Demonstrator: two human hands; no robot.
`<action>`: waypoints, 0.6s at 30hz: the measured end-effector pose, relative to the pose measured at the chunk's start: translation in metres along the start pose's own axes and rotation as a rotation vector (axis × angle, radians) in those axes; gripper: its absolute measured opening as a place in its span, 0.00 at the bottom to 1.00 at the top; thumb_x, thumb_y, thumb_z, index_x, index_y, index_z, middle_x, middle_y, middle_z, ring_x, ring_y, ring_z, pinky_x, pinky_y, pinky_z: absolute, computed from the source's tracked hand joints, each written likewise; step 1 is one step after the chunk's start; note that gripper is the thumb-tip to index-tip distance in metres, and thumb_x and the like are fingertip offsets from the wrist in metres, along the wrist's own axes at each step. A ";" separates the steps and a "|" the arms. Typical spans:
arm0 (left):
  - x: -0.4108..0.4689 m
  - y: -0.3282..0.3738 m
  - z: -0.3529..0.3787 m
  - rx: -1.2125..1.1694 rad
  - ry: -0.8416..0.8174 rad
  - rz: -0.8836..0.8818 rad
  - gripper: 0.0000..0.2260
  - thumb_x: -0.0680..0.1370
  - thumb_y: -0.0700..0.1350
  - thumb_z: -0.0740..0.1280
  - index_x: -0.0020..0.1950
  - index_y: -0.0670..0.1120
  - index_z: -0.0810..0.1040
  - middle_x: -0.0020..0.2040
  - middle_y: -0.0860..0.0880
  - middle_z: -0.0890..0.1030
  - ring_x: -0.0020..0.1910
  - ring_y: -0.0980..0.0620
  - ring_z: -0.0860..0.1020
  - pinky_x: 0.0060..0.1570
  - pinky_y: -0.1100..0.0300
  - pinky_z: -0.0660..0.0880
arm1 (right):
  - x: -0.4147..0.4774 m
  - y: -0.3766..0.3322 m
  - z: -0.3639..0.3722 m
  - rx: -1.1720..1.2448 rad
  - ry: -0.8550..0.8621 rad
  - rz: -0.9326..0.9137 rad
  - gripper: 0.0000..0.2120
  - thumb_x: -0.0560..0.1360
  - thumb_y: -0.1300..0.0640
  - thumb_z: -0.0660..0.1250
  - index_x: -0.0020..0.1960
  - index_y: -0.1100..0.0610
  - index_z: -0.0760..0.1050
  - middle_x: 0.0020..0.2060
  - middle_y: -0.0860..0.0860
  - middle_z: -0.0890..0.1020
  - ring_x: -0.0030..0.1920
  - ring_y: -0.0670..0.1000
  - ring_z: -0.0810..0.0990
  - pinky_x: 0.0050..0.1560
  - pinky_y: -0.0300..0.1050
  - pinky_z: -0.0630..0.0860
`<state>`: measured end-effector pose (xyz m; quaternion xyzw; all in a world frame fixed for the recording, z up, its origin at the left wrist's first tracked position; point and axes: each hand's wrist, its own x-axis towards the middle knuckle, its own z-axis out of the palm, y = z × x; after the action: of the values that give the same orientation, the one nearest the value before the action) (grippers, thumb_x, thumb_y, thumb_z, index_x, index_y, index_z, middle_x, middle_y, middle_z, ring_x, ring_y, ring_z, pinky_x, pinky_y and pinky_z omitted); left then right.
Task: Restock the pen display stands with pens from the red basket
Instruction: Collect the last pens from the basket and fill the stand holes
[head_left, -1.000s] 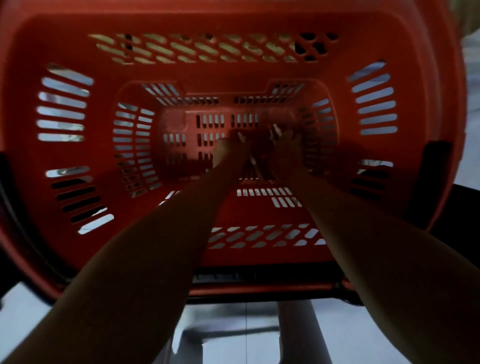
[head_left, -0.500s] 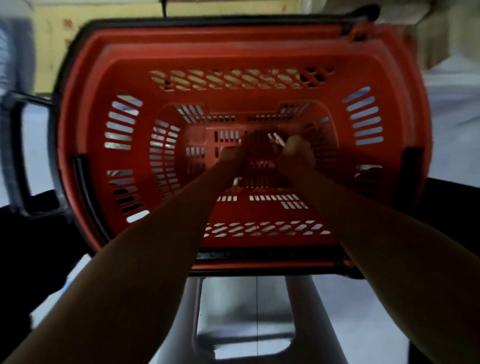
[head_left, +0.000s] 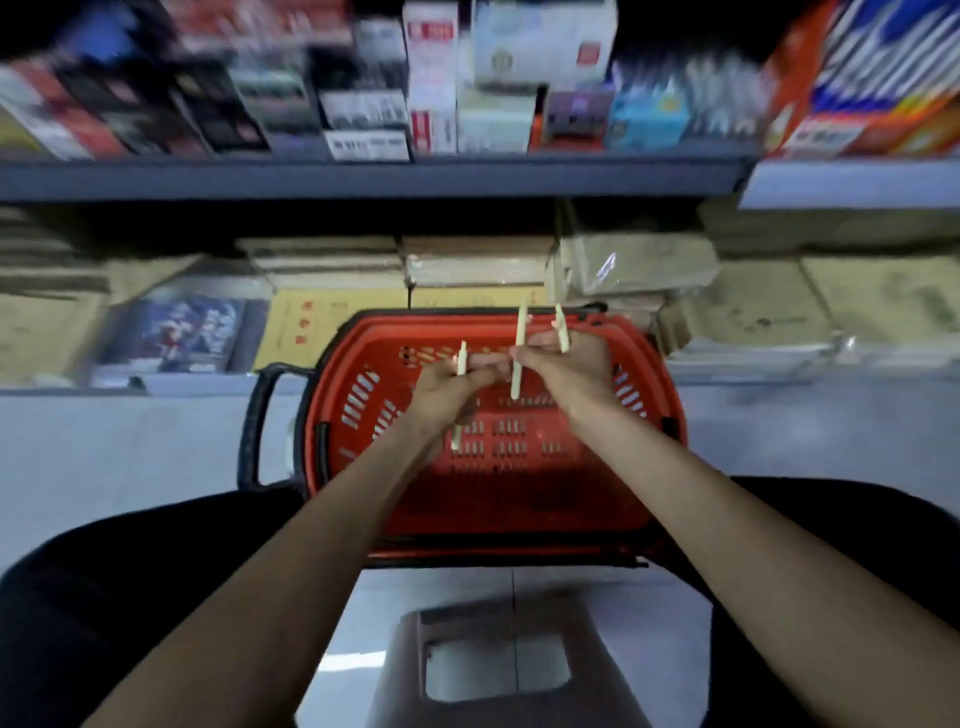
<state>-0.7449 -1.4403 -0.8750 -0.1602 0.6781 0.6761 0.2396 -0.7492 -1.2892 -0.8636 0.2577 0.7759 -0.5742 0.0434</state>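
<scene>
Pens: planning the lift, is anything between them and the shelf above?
Nothing visible. Left hand and right hand hold pens above the red basket, with open air up to the shelf.

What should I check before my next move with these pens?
1. Left hand has a firm hold on its pen: ok, the fingers are curled round it.
2. Right hand has a firm hold on its two pens: ok, both stand upright in the grip.
3. Both hands are above the red basket and not caught in it: ok.
4. No pens left in the basket: cannot tell, the arms hide part of its floor.
5. Display stand found on the shelf: cannot tell, the goods are blurred.
6. Pen tips face the same way: cannot tell, too small.
</scene>
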 end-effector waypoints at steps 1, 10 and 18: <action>-0.014 0.017 0.000 0.008 -0.019 0.051 0.09 0.79 0.38 0.72 0.58 0.39 0.85 0.21 0.57 0.73 0.18 0.62 0.64 0.21 0.69 0.60 | -0.009 -0.016 -0.006 0.006 -0.014 -0.025 0.11 0.69 0.62 0.81 0.35 0.52 0.82 0.33 0.47 0.85 0.34 0.46 0.83 0.41 0.41 0.79; -0.121 0.144 -0.006 0.082 0.010 0.402 0.10 0.79 0.43 0.74 0.55 0.38 0.86 0.20 0.57 0.71 0.17 0.60 0.63 0.20 0.66 0.62 | -0.109 -0.163 -0.066 0.076 -0.080 -0.300 0.11 0.72 0.54 0.80 0.52 0.55 0.82 0.41 0.52 0.85 0.40 0.48 0.84 0.39 0.41 0.77; -0.184 0.222 -0.003 0.058 0.027 0.525 0.10 0.82 0.44 0.69 0.53 0.38 0.83 0.26 0.55 0.72 0.24 0.56 0.61 0.24 0.64 0.60 | -0.146 -0.241 -0.116 -0.116 0.056 -0.547 0.17 0.83 0.64 0.59 0.66 0.49 0.76 0.61 0.56 0.73 0.39 0.47 0.74 0.30 0.29 0.68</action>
<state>-0.7121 -1.4550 -0.5888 0.0193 0.7188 0.6931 0.0512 -0.7047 -1.2844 -0.5618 0.0515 0.8491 -0.5118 -0.1199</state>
